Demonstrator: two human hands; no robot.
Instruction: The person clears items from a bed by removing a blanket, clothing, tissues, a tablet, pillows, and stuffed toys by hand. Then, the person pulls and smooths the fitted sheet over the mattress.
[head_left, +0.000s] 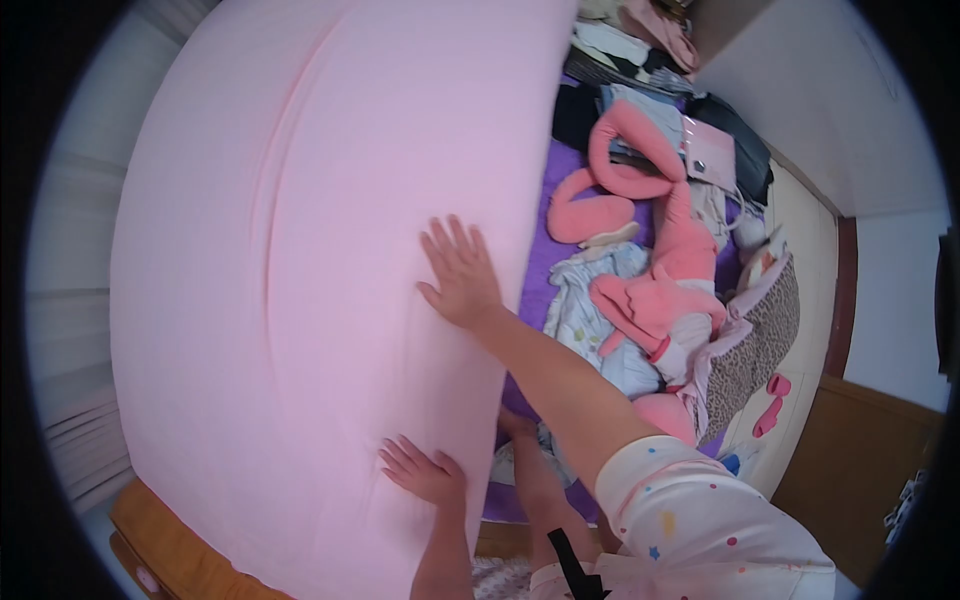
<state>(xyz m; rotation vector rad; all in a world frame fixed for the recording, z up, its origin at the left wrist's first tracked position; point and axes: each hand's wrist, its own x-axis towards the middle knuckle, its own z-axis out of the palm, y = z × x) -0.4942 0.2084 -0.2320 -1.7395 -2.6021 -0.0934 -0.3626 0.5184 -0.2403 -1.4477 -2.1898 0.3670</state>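
Note:
A smooth pink fitted sheet covers a large mattress and takes up the left and middle of the head view. My right hand lies flat on the sheet near its right edge, fingers spread. Lower down, my left hand also rests palm-down on the pink fabric, its fingers stretched out. Neither hand holds anything. A long shallow crease runs along the sheet to the left of my hands.
Right of the mattress, a purple surface carries a pink plush toy, a pale blue cloth and piled clothes. A leopard-print cloth lies beyond. Pink slippers are on the floor. Wooden furniture stands at lower left.

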